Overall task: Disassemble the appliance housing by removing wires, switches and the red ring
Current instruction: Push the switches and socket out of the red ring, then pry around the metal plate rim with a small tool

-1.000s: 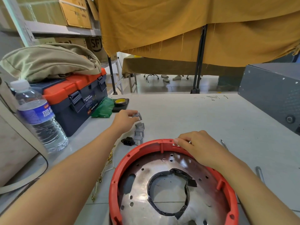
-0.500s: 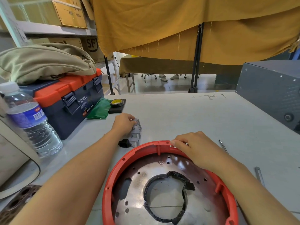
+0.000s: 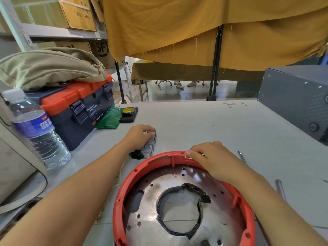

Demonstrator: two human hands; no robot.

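The round appliance housing, a shiny metal plate (image 3: 150, 206) with a large centre hole edged in black tape, sits at the near edge of the pale grey worktop (image 3: 204, 125), ringed by the red plastic ring (image 3: 124, 185), which is still fitted around it. The right hand (image 3: 211, 159) rests on the ring's far rim, its grip narrow, fingertips pinched on the rim's top edge. The left hand (image 3: 140, 135) lies just beyond the ring on the left, fingers curled down over the topmost of a short row of small grey switches (image 3: 150, 144); whether the grip actually clamps it I cannot tell. A black socket part (image 3: 135, 154) lies touching the row's near end, just beside the ring. Left of these the worktop is crowded: a clear water bottle (image 3: 38, 132), a navy and orange toolbox (image 3: 81, 105) under a beige bag (image 3: 48, 68), green plastic (image 3: 110, 119) and a tape roll (image 3: 128, 110). A grey metal box (image 3: 294, 96) fills the far right corner. Between it and the hands the surface lies open, save for 2 thin metal tools (image 3: 280, 188) near the right arm
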